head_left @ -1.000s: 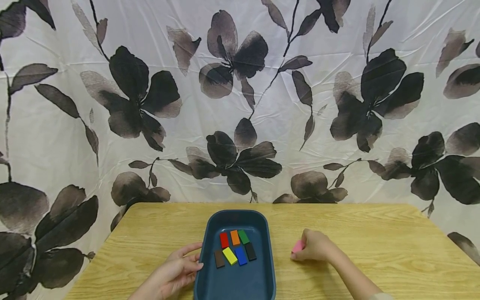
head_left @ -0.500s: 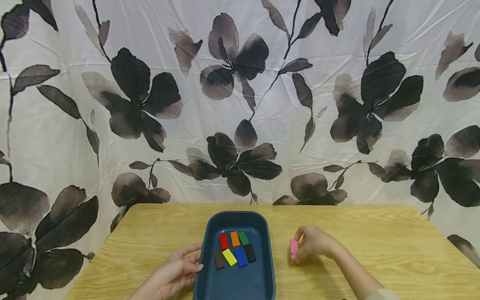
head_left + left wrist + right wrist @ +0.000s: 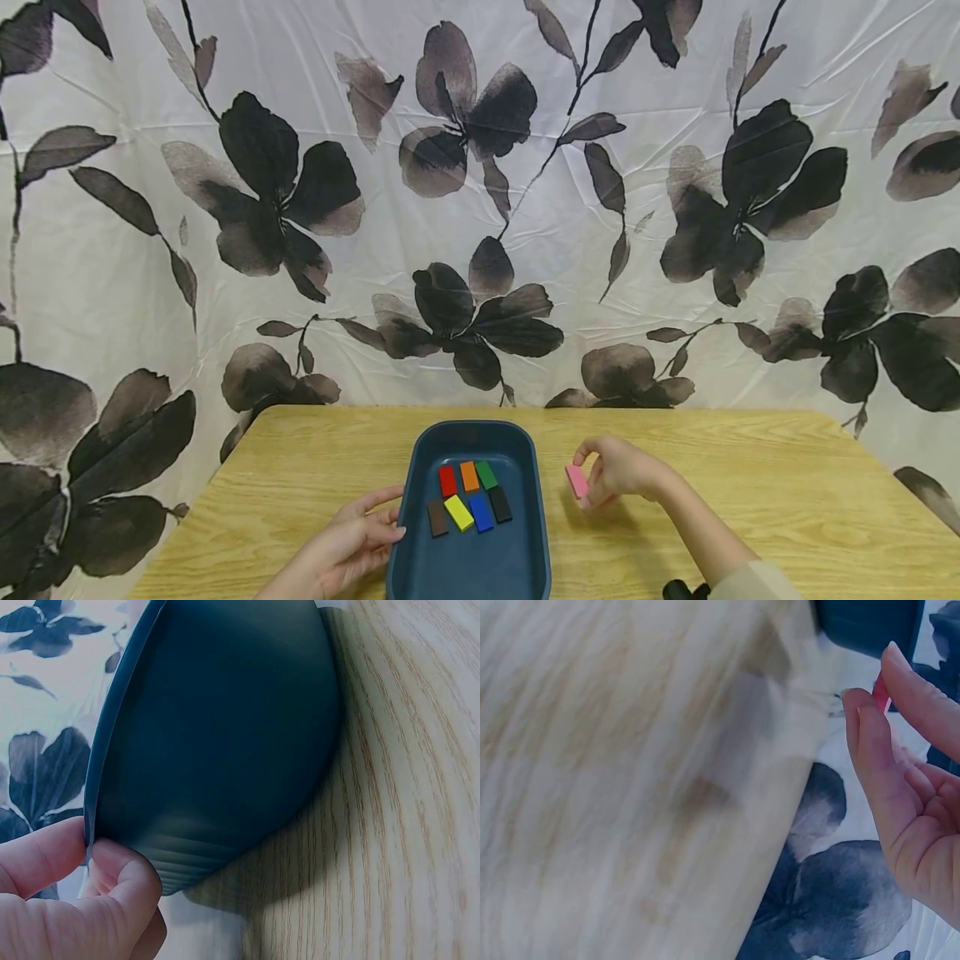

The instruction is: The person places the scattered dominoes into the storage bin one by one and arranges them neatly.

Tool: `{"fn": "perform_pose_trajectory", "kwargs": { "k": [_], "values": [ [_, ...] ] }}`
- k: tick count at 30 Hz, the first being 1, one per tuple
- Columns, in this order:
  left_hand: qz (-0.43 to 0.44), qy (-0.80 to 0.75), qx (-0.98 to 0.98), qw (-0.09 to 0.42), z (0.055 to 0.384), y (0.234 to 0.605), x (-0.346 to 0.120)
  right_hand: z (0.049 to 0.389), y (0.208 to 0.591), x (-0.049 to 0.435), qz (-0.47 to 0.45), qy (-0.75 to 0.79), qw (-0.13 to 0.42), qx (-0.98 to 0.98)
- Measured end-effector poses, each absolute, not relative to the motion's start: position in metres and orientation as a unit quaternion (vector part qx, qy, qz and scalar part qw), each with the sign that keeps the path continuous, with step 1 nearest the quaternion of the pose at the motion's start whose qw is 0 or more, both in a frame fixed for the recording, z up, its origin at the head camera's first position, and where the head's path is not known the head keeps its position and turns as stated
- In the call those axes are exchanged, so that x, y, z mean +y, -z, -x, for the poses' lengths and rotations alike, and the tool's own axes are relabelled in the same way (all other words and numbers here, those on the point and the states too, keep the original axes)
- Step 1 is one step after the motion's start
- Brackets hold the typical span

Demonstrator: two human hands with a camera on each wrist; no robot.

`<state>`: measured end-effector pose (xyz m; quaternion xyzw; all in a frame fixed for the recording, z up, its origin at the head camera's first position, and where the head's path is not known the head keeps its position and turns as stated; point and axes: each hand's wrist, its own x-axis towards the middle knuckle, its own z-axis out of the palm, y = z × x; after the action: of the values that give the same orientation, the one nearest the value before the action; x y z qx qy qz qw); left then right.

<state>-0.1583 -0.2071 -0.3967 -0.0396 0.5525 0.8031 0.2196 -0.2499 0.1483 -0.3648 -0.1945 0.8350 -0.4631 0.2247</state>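
Observation:
A dark blue tray (image 3: 468, 567) stands on the table, with several small coloured blocks lying in its upper half. Among these are a red block (image 3: 447, 481), a yellow block (image 3: 459, 513) and a black block (image 3: 500, 504). My left hand (image 3: 351, 540) pinches the tray's left rim between thumb and fingers, as the left wrist view shows close up. To the right of the tray, my right hand (image 3: 618, 473) pinches a pink block (image 3: 577, 482) between thumb and fingertips, over the table. Only a sliver of that block shows in the right wrist view.
The wooden table (image 3: 315, 442) runs back to a hanging cloth (image 3: 480, 208) printed with dark flowers. A small black object (image 3: 678, 590) shows at the bottom edge beside the right sleeve (image 3: 753, 581).
My right hand has moved left and slightly farther back with the pink block, which now shows more of its face. My left hand and the tray stay in place.

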Motion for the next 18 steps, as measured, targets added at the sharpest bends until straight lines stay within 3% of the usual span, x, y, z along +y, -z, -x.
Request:
{"fn": "perform_pose_trajectory", "kwargs": {
  "k": [18],
  "values": [
    [0.042, -0.800, 0.557, 0.221, 0.157, 0.396, -0.207, 0.260, 0.348, 0.128, 0.238, 0.484, 0.234, 0.809]
  ]
}}
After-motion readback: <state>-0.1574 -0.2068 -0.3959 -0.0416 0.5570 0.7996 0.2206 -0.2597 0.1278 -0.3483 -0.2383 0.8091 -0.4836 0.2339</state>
